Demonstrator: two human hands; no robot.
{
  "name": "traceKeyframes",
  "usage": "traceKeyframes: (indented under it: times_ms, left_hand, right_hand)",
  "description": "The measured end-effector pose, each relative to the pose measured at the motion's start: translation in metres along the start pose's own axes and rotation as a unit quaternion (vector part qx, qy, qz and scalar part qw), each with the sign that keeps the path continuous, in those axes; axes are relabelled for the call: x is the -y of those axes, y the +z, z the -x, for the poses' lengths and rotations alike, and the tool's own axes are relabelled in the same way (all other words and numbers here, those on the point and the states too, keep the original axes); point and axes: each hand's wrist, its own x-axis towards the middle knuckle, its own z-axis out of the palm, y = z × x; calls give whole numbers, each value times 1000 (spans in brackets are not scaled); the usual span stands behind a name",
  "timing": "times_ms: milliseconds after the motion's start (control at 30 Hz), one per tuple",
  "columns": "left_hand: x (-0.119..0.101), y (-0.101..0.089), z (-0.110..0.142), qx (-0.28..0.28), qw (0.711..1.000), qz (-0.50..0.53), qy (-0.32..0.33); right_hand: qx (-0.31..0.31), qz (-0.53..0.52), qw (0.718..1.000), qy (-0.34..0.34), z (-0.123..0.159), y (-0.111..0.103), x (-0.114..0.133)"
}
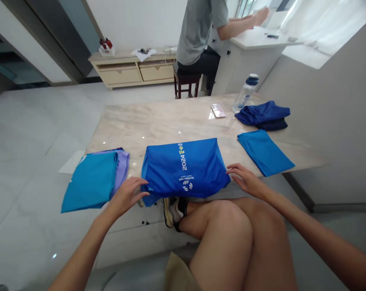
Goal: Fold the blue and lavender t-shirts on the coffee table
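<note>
A bright blue folded cloth (165,165) with white and yellow print, including "2024", lies in front of me. Its near side hangs slightly over the table edge. My left hand (130,196) is at its left near corner, thumb and fingers apart around that edge. At the right side, my right hand (246,180) has its fingers stretched out, fingertips at the cloth's edge. Neither hand visibly grips it. Left of it rests a folded teal cloth (90,182) on a lilac cloth (121,167). Another folded blue cloth (264,151) lies to the right.
Dark blue bundled cloth (263,114), a clear bottle (245,95) with a blue-and-white cap and a phone (218,110) are at the back right of the marble-patterned table (140,121). Beyond, a person (198,36) sits on a stool beside a white counter (252,40).
</note>
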Motion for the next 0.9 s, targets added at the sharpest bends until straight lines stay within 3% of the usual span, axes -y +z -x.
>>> traceKeyframes:
  times_ms: [100, 167, 300, 400, 533, 767, 900]
  left_hand:
    - [-12, 8, -17, -37, 998, -21, -38]
    - [-21, 23, -36, -47, 996, -48, -57]
    - [-30, 65, -68, -29, 985, -131, -105]
    - [-28, 84, -81, -39, 972, -184, -138]
    - [-18, 84, -105, -49, 967, -206, -144]
    - [4, 72, -166, -31, 969, -200, -143]
    - [-1, 64, -163, -6, 970, -201, -133]
  right_hand:
    - [-10, 40, 999, -22, -16, 11, 17]
    - [-2, 81, 996, -29, -37, 28, 29]
    - [12, 172, 984, 33, -69, 76, 37]
    - [-19, 215, 975, 54, -78, 99, 31]
    - [-47, 230, 971, 40, -95, 100, 19]
    - [-42, 230, 970, 67, -154, 86, -5]
    - [-17, 228, 971, 71, -156, 82, -4]
